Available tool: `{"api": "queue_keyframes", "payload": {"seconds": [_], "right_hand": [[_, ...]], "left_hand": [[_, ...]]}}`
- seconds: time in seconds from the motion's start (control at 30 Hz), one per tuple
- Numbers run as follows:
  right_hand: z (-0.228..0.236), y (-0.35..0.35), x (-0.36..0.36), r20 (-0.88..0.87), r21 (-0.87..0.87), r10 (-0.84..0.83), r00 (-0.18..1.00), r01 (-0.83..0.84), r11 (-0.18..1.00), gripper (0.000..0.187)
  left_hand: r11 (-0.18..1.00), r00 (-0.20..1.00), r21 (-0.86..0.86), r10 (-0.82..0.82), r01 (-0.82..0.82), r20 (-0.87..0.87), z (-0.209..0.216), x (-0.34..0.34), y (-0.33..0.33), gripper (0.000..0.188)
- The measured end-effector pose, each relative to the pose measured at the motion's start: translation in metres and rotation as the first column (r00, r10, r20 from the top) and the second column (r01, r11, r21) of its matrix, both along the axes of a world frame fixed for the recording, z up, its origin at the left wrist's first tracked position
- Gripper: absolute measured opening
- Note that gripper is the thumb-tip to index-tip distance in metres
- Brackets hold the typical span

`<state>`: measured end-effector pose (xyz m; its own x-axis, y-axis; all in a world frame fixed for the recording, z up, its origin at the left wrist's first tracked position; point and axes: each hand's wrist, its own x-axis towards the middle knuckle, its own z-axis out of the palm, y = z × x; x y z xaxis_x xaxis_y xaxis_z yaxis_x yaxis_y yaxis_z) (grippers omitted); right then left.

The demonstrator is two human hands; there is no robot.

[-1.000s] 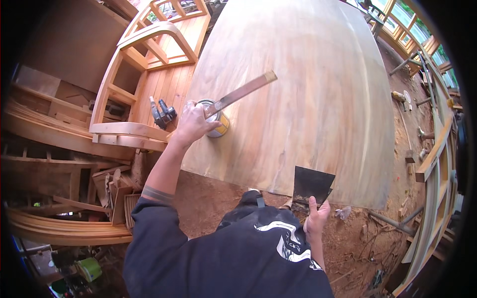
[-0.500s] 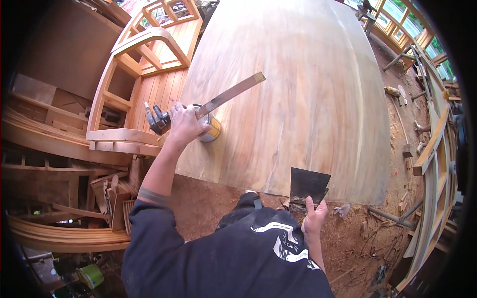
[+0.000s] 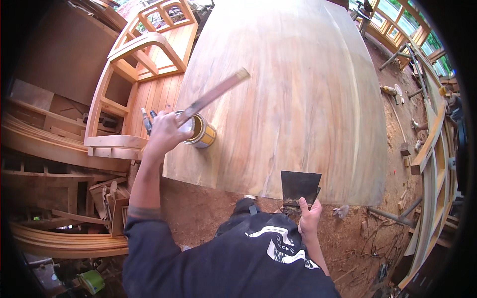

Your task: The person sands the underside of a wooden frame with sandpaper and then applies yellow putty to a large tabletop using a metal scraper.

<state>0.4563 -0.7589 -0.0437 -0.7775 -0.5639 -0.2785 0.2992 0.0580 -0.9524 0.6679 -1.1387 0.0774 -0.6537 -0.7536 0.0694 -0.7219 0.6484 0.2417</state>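
Note:
My left hand [image 3: 166,133] is closed around a long flat wooden stick [image 3: 213,97], whose free end points up and to the right over the board. Just right of these fingers a round can [image 3: 204,138] with a yellow and grey side stands on the board, its mouth uncovered and brown inside. A pale, round-edged piece [image 3: 186,120] shows by my fingertips; whether I hold it, I cannot tell. At the board's near edge my right hand [image 3: 310,216] grips black flat scrapers [image 3: 300,186], thumb on top, one mostly hidden behind the other.
A large wooden board [image 3: 298,109] stretches away ahead of me. To the left stands a slatted wooden bench frame [image 3: 164,94], with curved timber [image 3: 59,238] stacked nearer. Long wooden beams [image 3: 430,139] lean at the right, and a mallet-like tool [image 3: 390,91] lies beyond the board.
My left hand has drawn left and nearer with the stick, uncovering the can's mouth. My right hand still holds the black scrapers; the whole view has shifted slightly.

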Motion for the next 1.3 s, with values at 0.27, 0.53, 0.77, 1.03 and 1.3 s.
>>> {"api": "queue_keyframes", "payload": {"seconds": [0.27, 0.53, 0.77, 1.03, 1.3], "right_hand": [[-0.004, -0.002, -0.005, 0.113, -0.091, -0.073, 0.991, 0.083, 0.992, 0.019], [-0.008, -0.019, -0.004, 0.075, -0.001, 0.055, 0.996, -0.055, 0.998, 0.018], [0.002, -0.036, 0.001, 0.114, 0.056, 0.057, 0.992, -0.064, 0.996, 0.018], [-0.006, -0.075, 0.009, -0.088, -0.004, 0.094, 0.992, -0.095, 0.996, 0.026], [0.013, -0.097, 0.030, -0.137, 0.108, 0.194, 0.971, -0.180, 0.978, 0.027]], "left_hand": [[0.743, 0.701, 0.539, 0.624, -0.396, -0.345, -0.086, 0.081, 0.057, 0.035], [0.563, 0.468, 0.685, 0.811, -0.463, -0.351, -0.188, 0.073, 0.065, 0.041], [0.930, 0.780, 0.224, 0.366, -0.290, -0.508, -0.066, 0.130, 0.005, 0.058], [0.998, 0.965, -0.063, 0.032, -0.016, 0.259, 0.116, 0.107, -0.023, 0.028], [0.869, 0.777, -0.294, -0.148, 0.397, 0.612, 0.055, 0.025, -0.031, 0.009]]}}
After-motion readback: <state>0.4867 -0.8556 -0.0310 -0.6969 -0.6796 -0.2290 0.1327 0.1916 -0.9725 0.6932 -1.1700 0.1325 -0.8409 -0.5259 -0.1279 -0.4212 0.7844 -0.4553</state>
